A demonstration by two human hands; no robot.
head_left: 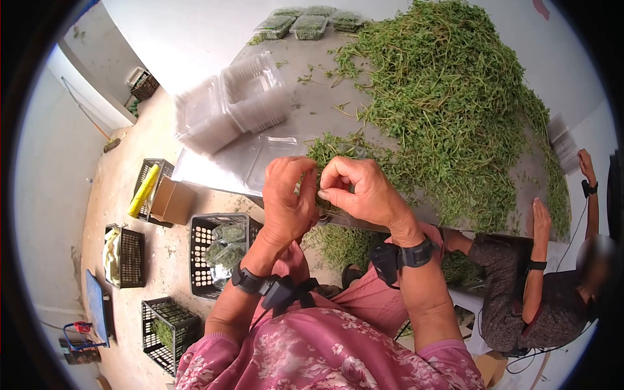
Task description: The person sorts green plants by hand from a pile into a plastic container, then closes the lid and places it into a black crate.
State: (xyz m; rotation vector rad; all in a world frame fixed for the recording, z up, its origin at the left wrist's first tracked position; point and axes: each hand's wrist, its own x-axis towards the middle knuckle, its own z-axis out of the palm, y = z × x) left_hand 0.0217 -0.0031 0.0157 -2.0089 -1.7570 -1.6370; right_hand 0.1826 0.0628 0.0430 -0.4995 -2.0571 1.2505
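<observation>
My left hand and my right hand are raised close together over the table's near edge. Both are closed in a pinch, thumbs against curled fingertips. Anything between those fingers is too small or hidden to make out. Just beyond them lies a small spread of leafy green stems, partly covered by my hands. It runs right into a big heap of the same greens. An open clear plastic container rests on the table left of my fingers.
Stacks of clear plastic containers stand on the grey table; filled boxes sit at its far end. Left on the floor are a crate with packed boxes, other black crates and a cardboard box. A co-worker sits at right.
</observation>
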